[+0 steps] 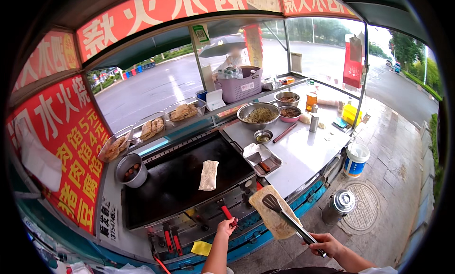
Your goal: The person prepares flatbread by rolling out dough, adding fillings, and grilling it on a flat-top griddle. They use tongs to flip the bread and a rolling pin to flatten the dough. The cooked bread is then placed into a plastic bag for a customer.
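Note:
A pair of metal tongs [286, 217] is gripped in my right hand [328, 245], and its slotted end clamps a large flat piece of bread [269, 204] off the griddle's front right corner. My left hand [227, 227] holds a red handle [227, 213] at the front of the griddle. On the black griddle [167, 192] lies a pale rectangular flatbread [209, 175]. A steel pot [132, 183] with several brown, egg-like items stands at the griddle's left.
Baskets of baked flatbreads [152, 128] line the back ledge. Filling bowls [258, 124], a rolling pin [285, 133] and a tray with a scraper [273, 169] sit on the right worktop. A bucket [356, 160] and steel flask [337, 206] stand on the pavement. A person [233, 59] is outside.

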Tool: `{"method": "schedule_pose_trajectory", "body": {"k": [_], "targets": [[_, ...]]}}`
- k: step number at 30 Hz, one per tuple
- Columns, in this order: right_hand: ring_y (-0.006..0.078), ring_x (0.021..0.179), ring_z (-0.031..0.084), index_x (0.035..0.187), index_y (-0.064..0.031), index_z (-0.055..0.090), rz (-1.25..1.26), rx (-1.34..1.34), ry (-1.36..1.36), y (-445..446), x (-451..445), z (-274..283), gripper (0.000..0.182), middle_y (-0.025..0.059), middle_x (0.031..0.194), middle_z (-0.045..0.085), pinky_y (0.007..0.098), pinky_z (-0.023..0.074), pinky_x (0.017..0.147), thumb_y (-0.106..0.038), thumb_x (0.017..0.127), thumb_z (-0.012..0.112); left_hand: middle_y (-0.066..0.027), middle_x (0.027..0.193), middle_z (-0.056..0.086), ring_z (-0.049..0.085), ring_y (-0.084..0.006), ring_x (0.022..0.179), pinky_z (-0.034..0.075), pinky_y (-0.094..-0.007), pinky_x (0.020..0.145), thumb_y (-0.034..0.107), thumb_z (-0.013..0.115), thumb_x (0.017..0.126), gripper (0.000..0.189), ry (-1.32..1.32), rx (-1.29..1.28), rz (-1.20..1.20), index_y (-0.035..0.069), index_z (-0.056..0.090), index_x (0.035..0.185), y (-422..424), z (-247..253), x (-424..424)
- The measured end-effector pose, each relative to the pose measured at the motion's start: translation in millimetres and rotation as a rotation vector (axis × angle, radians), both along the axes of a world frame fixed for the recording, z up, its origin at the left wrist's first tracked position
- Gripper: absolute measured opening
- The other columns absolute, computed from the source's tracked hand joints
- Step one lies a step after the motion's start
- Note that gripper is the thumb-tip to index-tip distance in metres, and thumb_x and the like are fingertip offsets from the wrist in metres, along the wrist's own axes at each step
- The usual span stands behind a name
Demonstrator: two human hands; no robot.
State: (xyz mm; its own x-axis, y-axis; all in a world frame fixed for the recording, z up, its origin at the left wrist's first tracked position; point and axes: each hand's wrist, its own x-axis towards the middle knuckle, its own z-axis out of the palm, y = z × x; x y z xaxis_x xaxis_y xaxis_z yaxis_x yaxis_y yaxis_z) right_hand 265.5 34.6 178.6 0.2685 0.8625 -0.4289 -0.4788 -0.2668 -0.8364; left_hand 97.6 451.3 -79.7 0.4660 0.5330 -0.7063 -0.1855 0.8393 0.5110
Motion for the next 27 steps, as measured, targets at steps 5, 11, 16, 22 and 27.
{"method": "schedule_pose_trajectory", "body": {"k": [5,11,16,22,27], "targets": [[0.0078,0.066,0.053,0.13,-0.0014,0.055,0.037,-0.071,-0.004,-39.2,17.3,12.8,0.043,0.0025,0.09,0.062,0.0222,0.0437,0.058,0.001,0.088,0.061,-0.0107,0.101,0.066,0.067,-0.0262,0.095,0.051,-0.0353,0.084,0.004,0.064,0.087,0.018,0.007,0.091,0.001,-0.001,0.059,0.104,-48.4,-1.6,-12.1],[0.0099,0.059,0.053,0.121,0.0008,0.06,0.159,-0.06,-0.005,-35.4,27.0,0.1,0.035,0.0013,0.073,0.055,0.0242,0.0417,0.053,-0.004,0.086,0.061,-0.0149,0.105,0.062,0.065,-0.0302,0.096,0.053,-0.0376,0.088,0.002,0.066,0.086,0.028,-0.095,0.142,0.063,-0.007,0.055,0.11,-174.0,19.1,-45.5],[0.0101,0.056,0.051,0.124,0.002,0.057,0.24,-0.179,-0.014,1.9,31.5,-39.0,0.037,0.0046,0.084,0.061,0.0235,0.0406,0.047,-0.006,0.088,0.059,-0.0098,0.095,0.066,0.067,-0.022,0.089,0.052,-0.0334,0.084,0.01,0.068,0.088,0.024,-0.045,0.087,-0.041,-0.003,0.059,0.105,-287.6,33.4,-55.7],[0.0107,0.055,0.052,0.125,-0.0024,0.057,0.284,-0.253,0.069,93.6,-0.8,-77.9,0.035,0.0055,0.091,0.065,0.0238,0.041,0.045,-0.01,0.091,0.059,-0.0108,0.1,0.066,0.066,-0.0221,0.093,0.049,-0.0336,0.088,0.008,0.065,0.089,0.023,-0.05,0.086,-0.001,-0.002,0.059,0.109,-334.9,29.3,-63.9],[0.0124,0.057,0.055,0.124,-0.0079,0.059,0.293,-0.252,-0.007,175.4,-40.7,-127.3,0.039,0.0047,0.09,0.064,0.0253,0.0418,0.044,-0.011,0.086,0.068,-0.0096,0.099,0.066,0.067,-0.0213,0.091,0.05,-0.0352,0.086,0.008,0.066,0.089,0.028,-0.002,0.07,0.006,-0.001,0.057,0.113,-334.0,25.9,-61.7]]}}
